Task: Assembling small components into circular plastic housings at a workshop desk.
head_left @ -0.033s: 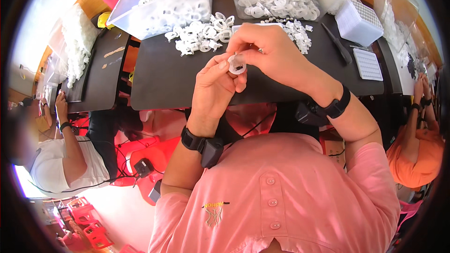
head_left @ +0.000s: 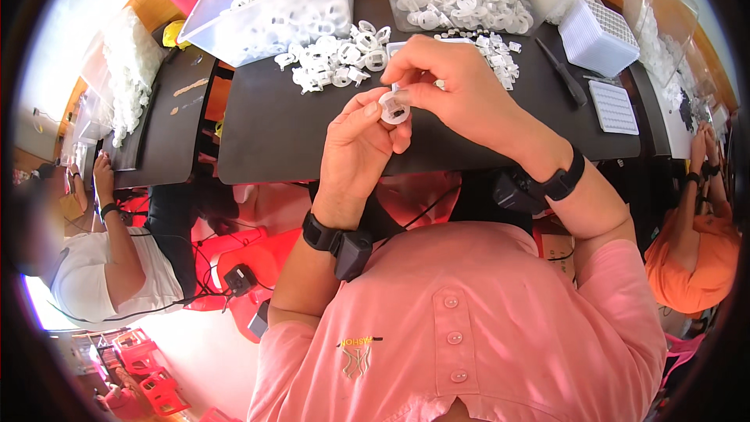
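Note:
My left hand point(head_left: 361, 134) holds a small round translucent white plastic part point(head_left: 395, 116) between thumb and fingers, above the table's near edge. A small dark piece sits in the middle of it. From above, my right hand point(head_left: 449, 82) is closed in a pinch at the part's upper rim. A tiny pale piece point(head_left: 395, 88) shows at those fingertips; its kind is too small to make out. Another small whitish bit point(head_left: 440, 84) peeks out between the curled fingers of that hand. Just beyond my hands lies a loose heap of white plastic parts point(head_left: 336, 56).
Two clear plastic bins point(head_left: 293, 31) point(head_left: 469, 1) full of white parts stand at the back. A black-handled tool point(head_left: 564, 74), a white slotted tray point(head_left: 613, 107) and stacked white trays point(head_left: 598, 37) lie to the right. Co-workers sit on both sides.
My right hand has shifted very slightly upward at the part's rim, and the tiny pale piece at its fingertips shows more. My left hand stays almost in place.

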A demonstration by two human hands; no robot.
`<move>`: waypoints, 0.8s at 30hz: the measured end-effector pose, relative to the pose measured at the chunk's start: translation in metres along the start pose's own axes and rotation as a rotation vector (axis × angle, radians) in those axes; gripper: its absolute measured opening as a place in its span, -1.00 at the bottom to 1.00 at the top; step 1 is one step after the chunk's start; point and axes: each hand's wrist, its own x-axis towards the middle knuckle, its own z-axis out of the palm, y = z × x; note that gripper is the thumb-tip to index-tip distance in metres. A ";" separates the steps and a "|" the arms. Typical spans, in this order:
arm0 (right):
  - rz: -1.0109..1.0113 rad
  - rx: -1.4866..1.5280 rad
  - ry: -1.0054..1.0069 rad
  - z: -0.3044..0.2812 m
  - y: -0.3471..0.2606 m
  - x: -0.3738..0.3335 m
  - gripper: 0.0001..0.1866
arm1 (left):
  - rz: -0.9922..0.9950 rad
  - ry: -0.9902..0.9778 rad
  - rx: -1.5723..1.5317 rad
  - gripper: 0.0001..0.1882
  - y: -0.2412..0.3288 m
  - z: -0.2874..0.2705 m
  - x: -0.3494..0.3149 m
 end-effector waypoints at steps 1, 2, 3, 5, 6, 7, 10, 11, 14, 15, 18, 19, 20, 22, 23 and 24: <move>0.001 0.002 0.004 0.000 0.002 -0.005 -0.87 | 0.009 0.034 -0.028 -0.74 -0.001 0.002 0.000; -0.080 -0.033 0.078 0.000 0.005 -0.010 -0.82 | 0.006 0.034 -0.026 -0.74 -0.002 0.002 0.001; -0.160 -0.066 0.151 0.001 0.008 -0.014 -0.77 | 0.007 0.043 -0.055 -0.74 -0.004 0.000 0.001; -0.246 -0.199 0.167 0.007 0.007 -0.020 -0.72 | 0.007 0.055 -0.082 -0.74 -0.006 0.000 0.000; -0.335 -0.338 0.181 0.010 0.006 -0.022 -0.68 | 0.006 0.072 -0.066 -0.74 -0.006 0.002 -0.001; -0.359 -0.331 0.186 0.013 0.006 -0.024 -0.66 | 0.006 0.088 -0.050 -0.73 -0.005 0.003 -0.001; -0.301 -0.268 0.144 0.016 0.009 -0.029 -0.66 | -0.010 0.001 -0.030 -0.72 -0.006 -0.004 0.000; -0.301 -0.268 0.144 0.017 0.010 -0.030 -0.66 | -0.010 0.001 -0.029 -0.72 -0.006 -0.003 0.000; -0.266 -0.204 0.140 0.020 0.011 -0.031 -0.67 | -0.011 0.028 -0.004 -0.71 -0.007 -0.003 -0.001; -0.238 -0.193 0.144 0.022 0.011 -0.032 -0.67 | -0.010 0.028 -0.002 -0.70 -0.007 -0.003 -0.002; -0.194 -0.200 0.171 0.027 0.011 -0.035 -0.67 | -0.017 0.015 0.063 -0.64 -0.007 -0.003 -0.002; -0.177 -0.217 0.195 0.029 0.011 -0.036 -0.66 | -0.026 0.002 0.127 -0.59 -0.007 -0.003 -0.002; -0.176 -0.219 0.195 0.031 0.011 -0.037 -0.66 | -0.026 0.001 0.126 -0.59 -0.007 -0.002 -0.002; -0.117 -0.151 0.224 0.035 0.011 -0.039 -0.67 | 0.031 -0.015 0.171 -0.60 -0.008 0.000 -0.004; -0.117 -0.151 0.223 0.035 0.011 -0.040 -0.67 | 0.030 -0.015 0.170 -0.60 -0.008 0.000 -0.004; -0.105 -0.135 0.218 0.035 0.010 -0.041 -0.67 | 0.039 -0.013 0.136 -0.66 -0.008 -0.001 -0.003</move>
